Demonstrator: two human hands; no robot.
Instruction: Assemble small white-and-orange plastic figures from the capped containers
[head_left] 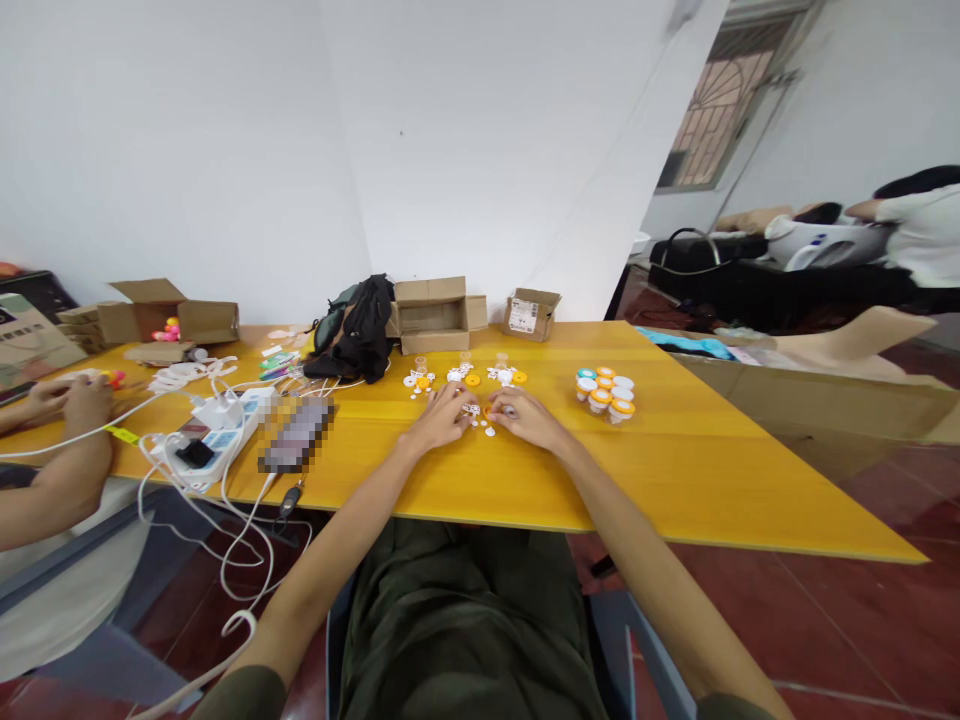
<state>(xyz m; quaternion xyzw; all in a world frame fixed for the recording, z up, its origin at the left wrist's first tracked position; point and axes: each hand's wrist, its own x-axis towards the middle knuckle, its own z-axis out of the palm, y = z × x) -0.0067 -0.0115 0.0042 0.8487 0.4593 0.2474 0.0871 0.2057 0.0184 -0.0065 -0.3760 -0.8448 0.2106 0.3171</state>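
My left hand [444, 416] is over the table with its fingers curled together. At its fingertips is a small white perforated piece [471, 409] with dark spots. Close beside it my right hand [534, 420] pinches an orange ring-shaped lid [488, 411]; its fingers partly cover the lid. A white disc [490, 432] and tiny white bits lie on the table just below the fingers. Behind the hands are small groups of parts: orange lids [520, 378], white perforated pieces [499, 374], white discs [409, 381] and clear cups [502, 360].
Several capped cups [604, 394] with orange, white and blue tops cluster at the right. Cardboard boxes [433, 318] and a black bag [356, 330] stand at the back. A power strip [225, 437], cables and a blurred phone [298, 436] lie left. Another person's hands [79, 395] work far left.
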